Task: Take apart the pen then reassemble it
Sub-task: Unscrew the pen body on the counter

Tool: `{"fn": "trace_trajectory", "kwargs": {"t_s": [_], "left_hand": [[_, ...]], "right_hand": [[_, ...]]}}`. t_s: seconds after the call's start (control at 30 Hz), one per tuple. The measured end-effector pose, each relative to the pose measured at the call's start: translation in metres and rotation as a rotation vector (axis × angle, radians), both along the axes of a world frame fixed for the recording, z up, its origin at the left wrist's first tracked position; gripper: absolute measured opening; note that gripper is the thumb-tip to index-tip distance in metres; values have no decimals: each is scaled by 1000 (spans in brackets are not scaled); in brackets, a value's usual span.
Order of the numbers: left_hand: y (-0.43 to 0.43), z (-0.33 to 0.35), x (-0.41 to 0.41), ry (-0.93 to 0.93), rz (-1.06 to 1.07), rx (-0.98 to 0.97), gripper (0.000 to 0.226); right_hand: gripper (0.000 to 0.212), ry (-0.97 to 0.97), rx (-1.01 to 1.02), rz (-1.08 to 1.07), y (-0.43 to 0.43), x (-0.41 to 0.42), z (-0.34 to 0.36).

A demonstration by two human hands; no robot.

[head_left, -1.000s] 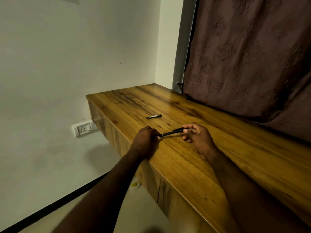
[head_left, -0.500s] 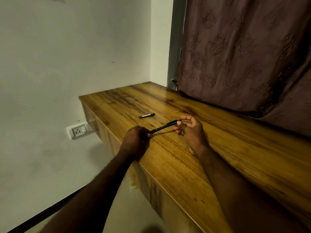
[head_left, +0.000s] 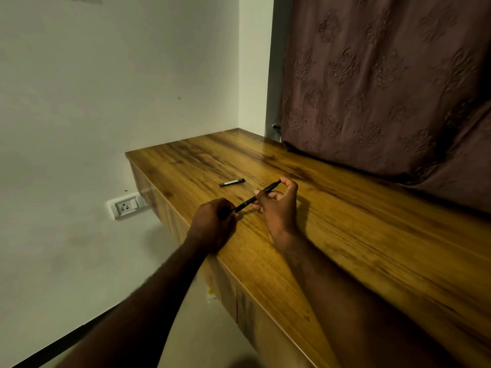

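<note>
Black pen [head_left: 255, 198] is held tilted just above the wooden table [head_left: 358, 235]: left hand [head_left: 212, 224] has fingers curled round its near end, right hand [head_left: 279, 209] fingers pinch the far end. Pen cap [head_left: 231, 183] lies on the table just beyond

No text, brand, number or sign can be read.

- Pen cap [head_left: 231, 183], lying just beyond both hands: pale band along its side, possibly print; too small to make out.
- Pen [head_left: 256, 197], pinched between left hand [head_left: 212, 221] and right hand [head_left: 279, 208]: dark barrel, any lettering too small to tell.
- Wall socket [head_left: 127, 206], out to the left of the left hand: white plate, any markings too small and soft to resolve.
</note>
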State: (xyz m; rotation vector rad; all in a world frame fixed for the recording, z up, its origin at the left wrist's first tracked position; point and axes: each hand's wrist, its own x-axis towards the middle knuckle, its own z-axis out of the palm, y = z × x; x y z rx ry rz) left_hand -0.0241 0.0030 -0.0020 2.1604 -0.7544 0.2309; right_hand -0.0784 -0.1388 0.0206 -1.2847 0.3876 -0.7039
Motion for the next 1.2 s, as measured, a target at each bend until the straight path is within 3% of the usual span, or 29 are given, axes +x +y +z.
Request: {"fn": "trace_trajectory", "kwargs": {"t_s": [0.33,0.5,0.73,0.87,1.0,1.1,1.2], "left_hand": [[-1,-2,4,103,18,0,36],[0,-5,7,118,44,20,37],[-4,-3,7,2,3,184,64],[-21,12,6,-175,-50,353,50],[-30,14,8,-242,-31,288,18],[-29,13,10,-239,13,238,19],[-30,14,9,-263,-34,231,35]], "right_hand": [[63,-83,173,-87,-27,4,5],[66,-76,207,-87,-34,5,2],[53,-13,151,5,-28,8,-7],[41,28,113,59,-27,8,-6],[17,116,98,161,-36,5,-2],[11,133,93,280,-50,-2,2],[9,141,47,329,-53,-8,3]]}}
